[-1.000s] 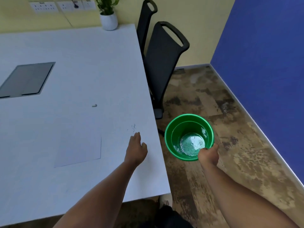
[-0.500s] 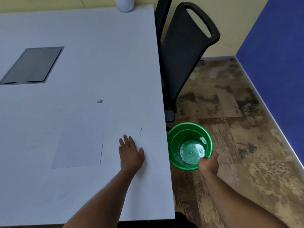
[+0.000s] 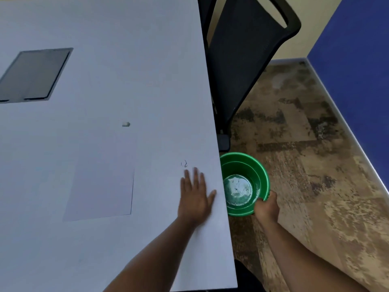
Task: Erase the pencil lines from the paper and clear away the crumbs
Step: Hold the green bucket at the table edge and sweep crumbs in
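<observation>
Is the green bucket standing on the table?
No: the green bucket is held by the right hand beside and below the edge of the table, above the floor.

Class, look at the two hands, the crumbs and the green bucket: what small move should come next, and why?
Probably sweep the left hand rightward, pushing the crumbs over the table edge into the green bucket, which the right hand holds just below that edge.

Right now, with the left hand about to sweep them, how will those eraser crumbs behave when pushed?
The crumbs look tiny and thin, so probably very light; they should slide or roll easily ahead of the flat left hand. Some may scatter past the green bucket, held beside the table edge by the right hand.
</observation>
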The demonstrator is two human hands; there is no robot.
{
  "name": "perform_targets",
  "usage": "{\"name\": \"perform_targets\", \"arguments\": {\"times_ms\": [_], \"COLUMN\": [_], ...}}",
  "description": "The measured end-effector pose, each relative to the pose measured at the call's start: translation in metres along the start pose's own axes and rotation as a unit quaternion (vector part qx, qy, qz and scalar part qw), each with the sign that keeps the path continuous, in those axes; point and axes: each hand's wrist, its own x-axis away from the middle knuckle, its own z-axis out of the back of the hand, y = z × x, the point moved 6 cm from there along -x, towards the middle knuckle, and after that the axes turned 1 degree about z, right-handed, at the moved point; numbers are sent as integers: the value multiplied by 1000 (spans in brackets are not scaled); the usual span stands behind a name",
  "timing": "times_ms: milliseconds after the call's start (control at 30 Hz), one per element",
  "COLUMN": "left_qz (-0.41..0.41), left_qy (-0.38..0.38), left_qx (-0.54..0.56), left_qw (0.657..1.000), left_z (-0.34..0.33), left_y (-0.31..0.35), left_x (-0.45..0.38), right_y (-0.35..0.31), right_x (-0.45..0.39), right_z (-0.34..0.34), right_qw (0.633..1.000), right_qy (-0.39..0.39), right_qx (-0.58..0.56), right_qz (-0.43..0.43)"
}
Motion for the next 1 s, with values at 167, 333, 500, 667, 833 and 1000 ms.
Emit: {"name": "perform_targets", "arguments": {"times_ms": [167,333,500,667,833,1000], "left_qz": [-129,-77,168,136,10,-60], "left_qy": [-24,69,40,34,6,0], "left_qx": [58,51,49,35,17,40], "left_qw": [990,993,984,990,1000,997], "left_z": [-13,-3,-6,-19,-24,-16], "left_y": [55,38,-9,27,70,80], "left_x": [4,9,32,31,8,-5], "right_y": [-1,0,4,8,9,7], "right_x": [2,3,3,6,8,5], "right_z": [3,9,4,1,-1,2], "right_qw": [1000,999,999,998,997,997], "right_qy": [7,12,8,10,13,14], "right_qx": [-15,-33,-47,-62,-69,-70], "right_qz": [-3,-4,-10,-15,-16,-15]}}
